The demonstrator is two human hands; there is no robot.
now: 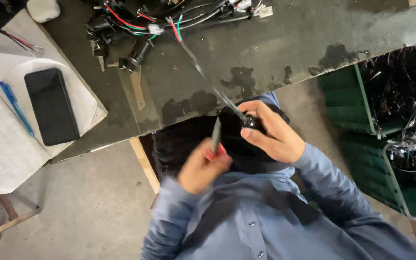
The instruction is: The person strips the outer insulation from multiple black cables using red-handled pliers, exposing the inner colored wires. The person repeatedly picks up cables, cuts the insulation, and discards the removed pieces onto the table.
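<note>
My left hand (202, 168) grips a tool (215, 137) with a red handle and a grey shaft that points up toward the table edge. My right hand (271, 135) holds a small black part (249, 121) between thumb and fingers, close to the tool's tip. A taut wire (203, 72) runs from that part up to a bundle of black, red and green wiring harnesses (136, 24) on the dark worn table (275, 53). Both hands are over my lap, just below the table edge.
A black phone (51, 106) and a blue pen (16, 108) lie on an open notebook (1, 149) at the left. Two green crates (362, 110) full of wire pieces stand at the right. A white object (43, 9) sits at the top left.
</note>
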